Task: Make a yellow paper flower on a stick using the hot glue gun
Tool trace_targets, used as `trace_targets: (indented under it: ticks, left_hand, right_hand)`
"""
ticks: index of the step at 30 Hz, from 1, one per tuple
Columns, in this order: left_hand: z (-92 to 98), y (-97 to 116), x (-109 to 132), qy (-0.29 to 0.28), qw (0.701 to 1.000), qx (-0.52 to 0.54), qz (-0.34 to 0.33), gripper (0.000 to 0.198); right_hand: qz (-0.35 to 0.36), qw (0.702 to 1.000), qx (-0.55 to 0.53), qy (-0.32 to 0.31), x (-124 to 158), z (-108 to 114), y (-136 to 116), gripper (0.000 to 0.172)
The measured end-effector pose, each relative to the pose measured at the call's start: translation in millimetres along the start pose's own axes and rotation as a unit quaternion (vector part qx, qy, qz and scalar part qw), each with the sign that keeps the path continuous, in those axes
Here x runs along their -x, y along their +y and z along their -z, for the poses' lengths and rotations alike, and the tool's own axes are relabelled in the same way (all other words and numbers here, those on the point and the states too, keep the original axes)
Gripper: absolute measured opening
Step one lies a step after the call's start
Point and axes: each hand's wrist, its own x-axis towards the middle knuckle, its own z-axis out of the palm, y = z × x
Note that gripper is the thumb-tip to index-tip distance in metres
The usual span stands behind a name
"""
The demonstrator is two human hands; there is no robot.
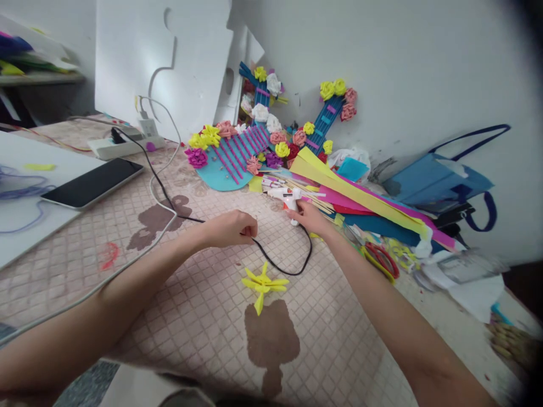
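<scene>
My left hand (232, 228) is closed around a black cord (280, 270), which runs from the power strip, through my fingers and round to a white glue gun (292, 200). Fingers of my right hand (309, 217) are wrapped on the glue gun's handle, its nozzle pointing left. Below and between both hands, a yellow paper flower (263, 284) with narrow pointed petals lies on the checked tablecloth (203, 316).
Behind stand paper-flower decorations (237, 155). Coloured paper sheets (360, 189), sticks and red-handled scissors (382, 260) lie right, near a blue bag (436, 181). At left are a phone (95, 182), a power strip (123, 147) and a white cable across my left forearm.
</scene>
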Motion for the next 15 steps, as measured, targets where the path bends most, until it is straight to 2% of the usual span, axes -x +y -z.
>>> trace_targets:
  ticks: [8, 15]
  left_hand:
    - [-4.5, -1, -2, 0.007, 0.999, -0.037, -0.006, 0.009]
    - [-2.4, 6, 1, 0.082, 0.996, -0.031, -0.033, 0.013]
  right_hand:
    - [-0.005, 0.999, 0.034, 0.003, 1, -1, -7, 0.03]
    - [0.001, 0.999, 0.026, 0.021, 3, -3, -13, 0.037]
